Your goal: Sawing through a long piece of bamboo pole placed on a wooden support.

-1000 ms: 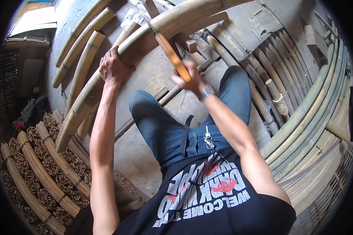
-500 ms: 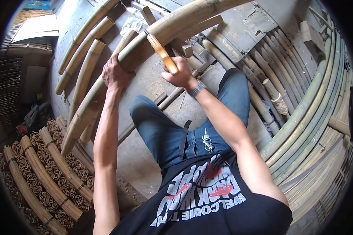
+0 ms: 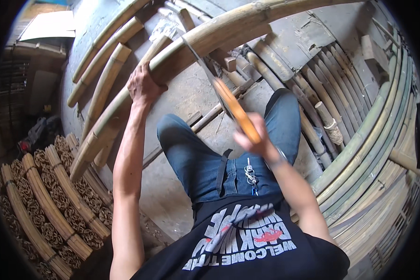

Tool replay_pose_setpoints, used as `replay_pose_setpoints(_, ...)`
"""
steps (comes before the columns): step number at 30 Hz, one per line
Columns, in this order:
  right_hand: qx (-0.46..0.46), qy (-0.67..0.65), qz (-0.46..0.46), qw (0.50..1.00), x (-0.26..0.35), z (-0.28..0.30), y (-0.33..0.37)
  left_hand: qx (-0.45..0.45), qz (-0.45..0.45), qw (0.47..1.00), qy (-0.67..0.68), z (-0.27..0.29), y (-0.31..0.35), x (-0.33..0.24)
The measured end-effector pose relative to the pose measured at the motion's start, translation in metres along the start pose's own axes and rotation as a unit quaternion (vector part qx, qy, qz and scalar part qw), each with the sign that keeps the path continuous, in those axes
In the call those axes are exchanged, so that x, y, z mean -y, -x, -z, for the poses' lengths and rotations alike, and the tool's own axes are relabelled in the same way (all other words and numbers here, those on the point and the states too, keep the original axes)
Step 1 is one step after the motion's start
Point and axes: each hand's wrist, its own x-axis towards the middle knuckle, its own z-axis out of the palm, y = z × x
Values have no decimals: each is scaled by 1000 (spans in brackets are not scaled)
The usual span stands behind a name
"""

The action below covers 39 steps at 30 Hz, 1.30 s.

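Observation:
A thick bamboo pole slants across in front of me, from the lower left to the upper right. My left hand is wrapped over it and grips it left of the saw. In my right hand, closed and somewhat blurred, is the orange handle of a hand saw. Its thin blade reaches up to the pole, and the tip end rests at the pole's upper edge. A wooden support piece shows just beneath the pole, partly hidden by it.
Cut bamboo lengths lie on the floor at the upper left. Bundled split bamboo is stacked at the lower left. Long green bamboo poles curve along the right side. Pointed bamboo pieces lie in a row beyond my right knee.
My right hand has pulled the saw back toward my body, down and to the right, so more blade shows. My left hand stays on the bamboo pole; the view has shifted slightly.

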Motion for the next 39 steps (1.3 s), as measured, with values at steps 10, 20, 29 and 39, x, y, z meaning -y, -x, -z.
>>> replay_pose_setpoints(10,23,-30,-41,998,-16,-10,5,33,28,999,6,-4,-1,9)
replay_pose_setpoints(20,-50,28,86,995,-44,-37,-102,21,-15,1000,15,-13,-5,-7)
replay_pose_setpoints(29,24,-4,-51,998,37,12,66,26,-7,999,21,-12,-1,3)
replay_pose_setpoints(39,-22,31,-13,999,-32,-55,-100,12,-7,1000,23,-29,1,0)
